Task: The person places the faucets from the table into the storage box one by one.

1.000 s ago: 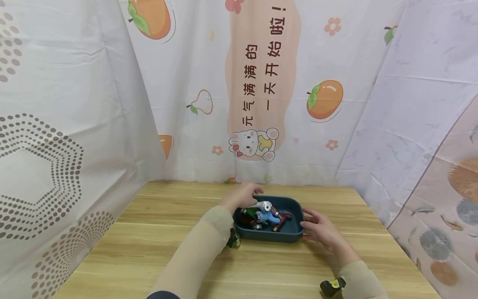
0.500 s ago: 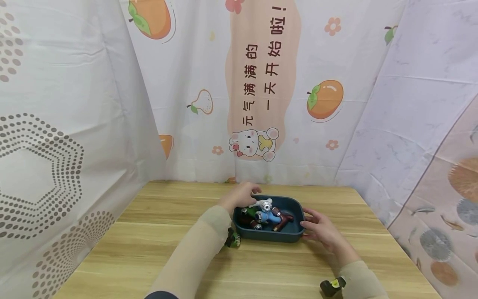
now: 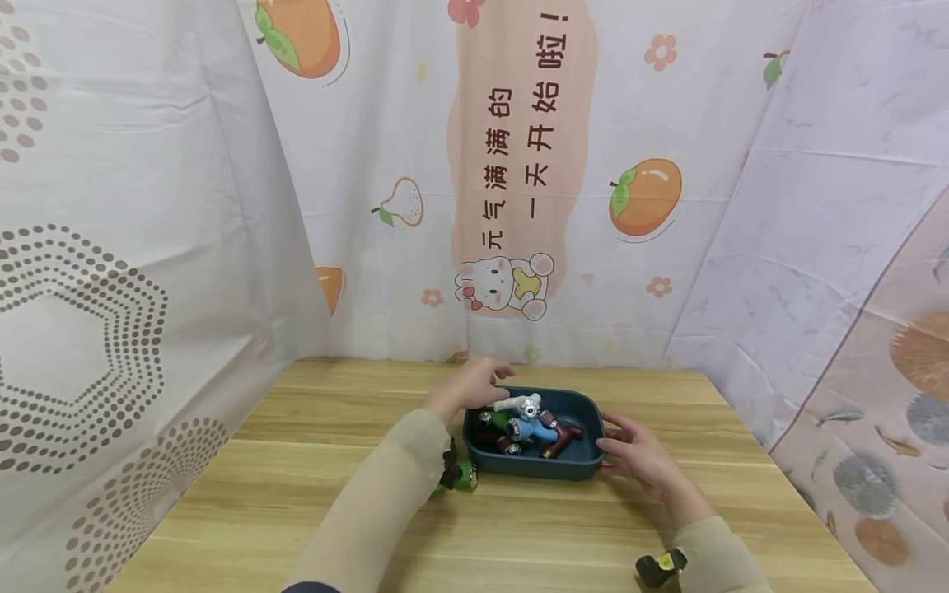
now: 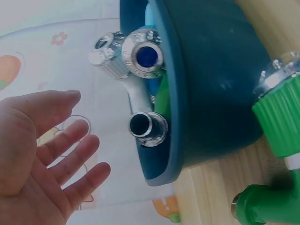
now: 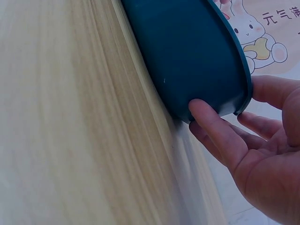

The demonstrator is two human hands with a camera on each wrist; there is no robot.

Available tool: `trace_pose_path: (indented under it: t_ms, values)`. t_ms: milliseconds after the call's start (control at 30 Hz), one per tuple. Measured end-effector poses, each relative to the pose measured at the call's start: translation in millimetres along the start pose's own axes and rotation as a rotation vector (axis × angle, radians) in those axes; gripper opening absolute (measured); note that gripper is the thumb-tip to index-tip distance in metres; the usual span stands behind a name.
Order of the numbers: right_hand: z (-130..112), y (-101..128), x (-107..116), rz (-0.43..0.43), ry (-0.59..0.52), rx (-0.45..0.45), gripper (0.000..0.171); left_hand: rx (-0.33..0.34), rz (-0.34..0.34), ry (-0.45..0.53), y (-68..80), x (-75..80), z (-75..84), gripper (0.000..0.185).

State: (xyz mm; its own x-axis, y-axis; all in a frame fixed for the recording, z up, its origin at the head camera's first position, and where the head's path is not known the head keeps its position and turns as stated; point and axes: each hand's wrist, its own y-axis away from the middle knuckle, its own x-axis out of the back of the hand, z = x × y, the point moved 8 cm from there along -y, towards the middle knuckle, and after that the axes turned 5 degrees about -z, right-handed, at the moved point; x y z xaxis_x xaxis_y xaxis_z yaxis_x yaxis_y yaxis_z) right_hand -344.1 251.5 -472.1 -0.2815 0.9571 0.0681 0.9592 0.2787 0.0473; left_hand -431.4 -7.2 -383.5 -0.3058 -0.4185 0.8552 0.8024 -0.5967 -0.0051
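A dark teal box [image 3: 534,468] stands on the table, holding several valve-like pipe fittings with chrome ends. Among them are a white fitting [image 3: 528,407], a blue fitting [image 3: 528,430] and a dark red fitting [image 3: 561,441]. My left hand [image 3: 470,387] hovers at the box's back left corner; in the left wrist view its fingers are spread, apart from the box and holding nothing. My right hand [image 3: 641,457] touches the box's right end. In the right wrist view the thumb and fingers [image 5: 213,124] rest along the end wall and rim, extended.
Green fittings [image 3: 465,475] lie on the wooden table [image 3: 519,535] outside the box's left end, partly hidden by the left wrist. Behind the table hangs a printed curtain [image 3: 400,288]. Strapped at the right wrist is a small black camera [image 3: 656,568].
My left hand has drawn back slightly left from over the box, uncovering more of the white fitting and the green fittings outside. The right hand and the box have kept their places.
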Motion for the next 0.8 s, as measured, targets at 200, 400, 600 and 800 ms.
trace_pose_path:
  t_ms: [200,400,600,800]
  values:
    - [-0.6,0.3,-0.7,-0.003,0.008,-0.005,0.066,-0.027,0.027,0.055,8.9,8.9,3.8,0.035]
    - [-0.2,-0.1,-0.2,-0.008,0.004,-0.001,0.067,-0.054,0.080,0.043,17.5,19.1,6.7,0.035]
    - [1.0,-1.1,0.9,-0.010,-0.003,0.005,0.068,-0.064,0.108,0.046,24.2,26.0,7.4,0.042]
    - [1.4,-1.7,1.9,-0.002,-0.004,0.006,0.069,-0.049,0.128,0.049,31.8,31.3,6.4,0.051]
